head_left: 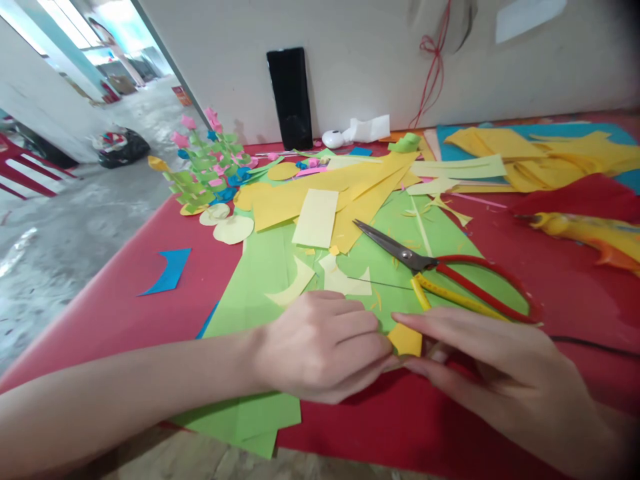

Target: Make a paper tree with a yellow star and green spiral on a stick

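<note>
Both my hands meet over a small yellow paper piece [406, 339] near the front of the red table [120, 313]. My left hand [323, 347] has its fingers curled and pinches the left edge of the piece. My right hand [495, 373] pinches the same piece from the right with thumb and forefinger. The hands rest on a light green paper sheet [260, 273]. Red-handled scissors [440, 273] lie just beyond my right hand, blades pointing away to the left.
Yellow paper sheets [310, 200] and scraps cover the table's middle. A paper flower model [210, 173] stands at the far left, a black phone [290, 99] leans on the wall, a blue scrap [170, 270] lies left, crumpled yellow and red paper [575, 193] right.
</note>
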Tool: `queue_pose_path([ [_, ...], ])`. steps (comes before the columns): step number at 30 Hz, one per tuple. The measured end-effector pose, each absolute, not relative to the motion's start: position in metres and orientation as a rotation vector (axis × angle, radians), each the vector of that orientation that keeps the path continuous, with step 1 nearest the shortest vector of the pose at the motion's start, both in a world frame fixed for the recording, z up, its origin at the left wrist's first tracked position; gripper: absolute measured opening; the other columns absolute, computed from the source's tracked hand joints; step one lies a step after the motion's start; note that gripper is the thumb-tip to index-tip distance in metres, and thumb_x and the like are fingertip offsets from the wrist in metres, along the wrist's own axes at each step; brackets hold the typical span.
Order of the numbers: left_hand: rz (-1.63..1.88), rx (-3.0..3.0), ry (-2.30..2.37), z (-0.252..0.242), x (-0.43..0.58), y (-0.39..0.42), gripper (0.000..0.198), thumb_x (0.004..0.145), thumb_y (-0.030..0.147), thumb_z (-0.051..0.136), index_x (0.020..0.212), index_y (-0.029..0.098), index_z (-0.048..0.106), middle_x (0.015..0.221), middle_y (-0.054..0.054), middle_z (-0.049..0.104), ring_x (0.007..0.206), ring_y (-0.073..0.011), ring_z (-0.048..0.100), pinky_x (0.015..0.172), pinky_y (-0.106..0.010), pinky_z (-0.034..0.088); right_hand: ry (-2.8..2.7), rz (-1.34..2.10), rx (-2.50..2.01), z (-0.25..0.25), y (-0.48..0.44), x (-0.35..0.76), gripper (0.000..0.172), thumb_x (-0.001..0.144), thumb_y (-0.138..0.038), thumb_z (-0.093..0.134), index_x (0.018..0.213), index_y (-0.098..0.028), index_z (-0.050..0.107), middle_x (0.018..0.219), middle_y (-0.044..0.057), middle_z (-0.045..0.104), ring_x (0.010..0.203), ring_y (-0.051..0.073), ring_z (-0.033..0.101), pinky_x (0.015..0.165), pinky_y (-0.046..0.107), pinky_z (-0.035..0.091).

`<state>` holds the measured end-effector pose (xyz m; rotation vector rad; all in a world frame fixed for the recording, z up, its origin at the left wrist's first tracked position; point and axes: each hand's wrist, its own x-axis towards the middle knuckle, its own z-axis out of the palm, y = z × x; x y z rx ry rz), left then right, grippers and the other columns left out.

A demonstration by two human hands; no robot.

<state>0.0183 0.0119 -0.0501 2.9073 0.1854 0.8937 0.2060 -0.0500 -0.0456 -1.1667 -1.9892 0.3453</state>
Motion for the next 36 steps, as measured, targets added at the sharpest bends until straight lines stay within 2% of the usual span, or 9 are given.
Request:
queue_pose_path([
  [3, 0.873, 2.831, 0.211, -0.050, 0.017, 0.012, 0.024, 0.083, 0.016, 0.049, 0.062, 0.011, 0.059, 0.050, -0.001, 0.053, 0.045, -0.0118, 0.043, 0.041, -0.027, 0.030, -2.009, 0.390, -1.177, -0.047, -0.050, 0.208, 0.016, 0.083, -0.021, 0.055, 0.093, -0.015, 0.066, 0.078, 0.001, 0.070, 0.068, 0.006, 0.065, 0.062, 0.006, 0.050],
  [6, 0.888, 2.792, 0.233, -0.049, 0.018, 0.014, 0.021, 0.084, 0.019, 0.049, 0.069, 0.009, 0.060, 0.053, -0.002, 0.054, 0.048, -0.0116, 0.045, 0.042, -0.025, 0.033, -2.028, 0.424, -1.154, -0.047, -0.050, 0.209, 0.017, 0.083, -0.021, 0.054, 0.095, -0.016, 0.065, 0.077, 0.002, 0.071, 0.067, 0.008, 0.066, 0.058, 0.008, 0.051],
  [13, 0.928, 2.772, 0.214, -0.053, 0.019, 0.015, 0.020, 0.086, 0.021, 0.049, 0.078, 0.007, 0.060, 0.059, -0.005, 0.060, 0.052, -0.0127, 0.049, 0.045, -0.025, 0.038, -2.064, 0.383, -1.121, -0.049, -0.052, 0.209, 0.016, 0.084, -0.018, 0.053, 0.096, -0.016, 0.064, 0.083, 0.003, 0.072, 0.073, 0.009, 0.067, 0.066, 0.010, 0.053],
  [18, 0.959, 2.800, 0.227, -0.053, 0.018, 0.014, 0.023, 0.087, 0.022, 0.048, 0.076, 0.006, 0.061, 0.058, -0.005, 0.059, 0.052, -0.0130, 0.050, 0.044, -0.025, 0.039, -2.116, 0.381, -1.088, -0.054, -0.055, 0.212, 0.018, 0.084, -0.014, 0.051, 0.099, -0.013, 0.062, 0.087, 0.003, 0.071, 0.077, 0.008, 0.066, 0.073, 0.009, 0.050],
  [27, 1.006, 2.915, 0.191, -0.051, 0.018, 0.012, 0.022, 0.087, 0.021, 0.050, 0.070, 0.010, 0.058, 0.057, -0.002, 0.058, 0.049, -0.0111, 0.048, 0.043, -0.025, 0.036, -2.137, 0.381, -1.158, -0.068, -0.061, 0.215, 0.023, 0.089, -0.024, 0.047, 0.106, -0.016, 0.060, 0.092, 0.001, 0.071, 0.090, 0.009, 0.065, 0.089, 0.014, 0.046],
  [33, 0.916, 2.973, 0.112, -0.048, 0.017, 0.013, 0.015, 0.083, 0.016, 0.054, 0.069, 0.011, 0.057, 0.055, 0.000, 0.054, 0.050, -0.0114, 0.047, 0.042, -0.026, 0.035, -2.216, 0.291, -1.170, -0.066, -0.062, 0.220, 0.022, 0.088, -0.022, 0.047, 0.104, -0.017, 0.062, 0.090, 0.002, 0.070, 0.087, 0.011, 0.066, 0.087, 0.019, 0.049],
  [36, 0.884, 2.977, 0.049, -0.048, 0.017, 0.014, 0.015, 0.084, 0.013, 0.051, 0.070, 0.012, 0.057, 0.055, 0.001, 0.052, 0.050, -0.0113, 0.046, 0.043, -0.026, 0.035, -2.252, 0.388, -1.078, -0.059, -0.059, 0.220, 0.022, 0.088, -0.019, 0.045, 0.105, -0.018, 0.060, 0.088, 0.002, 0.070, 0.079, 0.010, 0.066, 0.075, 0.015, 0.052],
])
